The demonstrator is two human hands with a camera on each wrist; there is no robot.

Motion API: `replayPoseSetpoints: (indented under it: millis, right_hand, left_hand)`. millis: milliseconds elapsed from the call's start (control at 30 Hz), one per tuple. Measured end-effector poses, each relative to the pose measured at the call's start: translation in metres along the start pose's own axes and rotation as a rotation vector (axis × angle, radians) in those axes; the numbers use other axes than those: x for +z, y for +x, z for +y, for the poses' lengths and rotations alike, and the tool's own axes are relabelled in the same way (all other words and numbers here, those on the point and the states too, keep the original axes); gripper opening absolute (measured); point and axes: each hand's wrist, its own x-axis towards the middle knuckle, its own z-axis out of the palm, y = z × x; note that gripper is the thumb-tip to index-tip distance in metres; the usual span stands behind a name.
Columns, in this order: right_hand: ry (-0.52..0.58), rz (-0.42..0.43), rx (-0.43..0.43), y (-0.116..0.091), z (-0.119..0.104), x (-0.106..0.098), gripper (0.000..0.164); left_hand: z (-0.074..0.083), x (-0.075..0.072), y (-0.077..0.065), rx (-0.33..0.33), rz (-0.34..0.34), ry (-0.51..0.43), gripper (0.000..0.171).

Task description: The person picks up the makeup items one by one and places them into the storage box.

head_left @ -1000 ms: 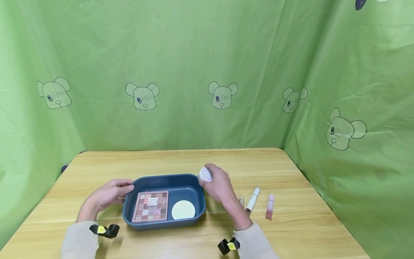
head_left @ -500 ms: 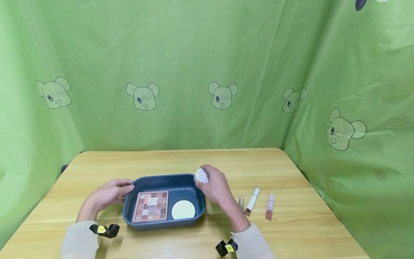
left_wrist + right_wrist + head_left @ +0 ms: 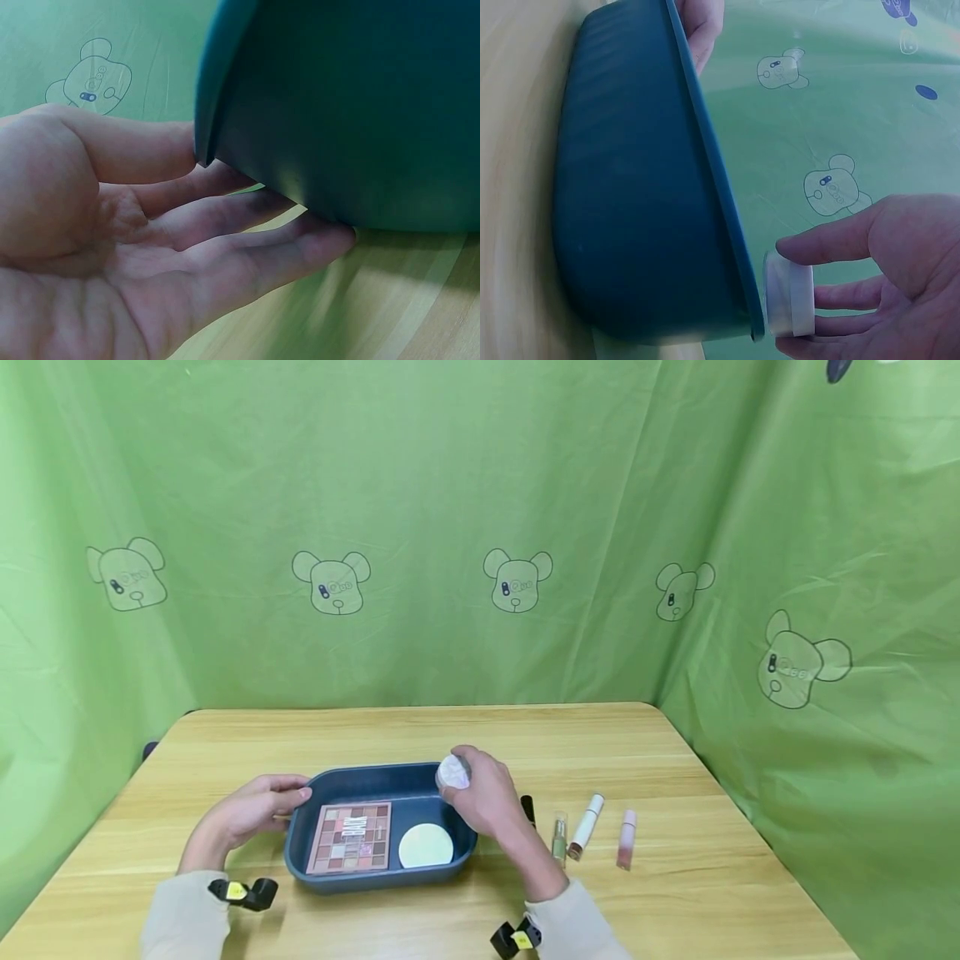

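My left hand (image 3: 251, 810) holds the left end of a dark blue oval-cornered bin (image 3: 382, 883). In the left wrist view the thumb lies at the rim, its tip hidden behind it, and the fingers (image 3: 255, 262) reach beneath the outer wall. A small round white cosmetic jar (image 3: 453, 772) is pinched by my right hand (image 3: 486, 793) above the bin's far right corner. The right wrist view has this jar (image 3: 789, 292) on its side, between thumb and fingers, close to the rim. Inside the bin lie an eyeshadow palette (image 3: 350, 837) and a pale round disc (image 3: 425, 846).
Right of the bin, a white-capped tube (image 3: 586, 827), a pink lip gloss tube (image 3: 626, 840) and a clear slim tube (image 3: 559, 838) lie on the wooden table (image 3: 705, 860). A black-ended item (image 3: 528, 808) is partly hidden behind my right forearm. Green curtain surrounds the table.
My right hand has moved left with the jar, from outside the corner to over the bin's rim. That uncovers the clear tube and a black-ended item. The left hand has stayed put.
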Motion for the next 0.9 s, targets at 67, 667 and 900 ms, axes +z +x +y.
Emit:
replayPoseSetpoints:
  millis: [67, 667, 900]
  right_hand:
    - [-0.001, -0.007, -0.005, 0.000, -0.001, 0.002, 0.057]
    - [-0.040, -0.021, -0.093, -0.005, -0.007, 0.021, 0.055]
    - [-0.054, -0.037, -0.098, -0.005, -0.005, 0.030, 0.059]
  left_hand:
    - [0.000, 0.000, 0.000, 0.001, 0.000, 0.002, 0.055]
    - [-0.001, 0.000, 0.001, 0.006, 0.002, -0.002, 0.055]
    - [0.000, 0.000, 0.001, 0.006, 0.006, 0.001, 0.055]
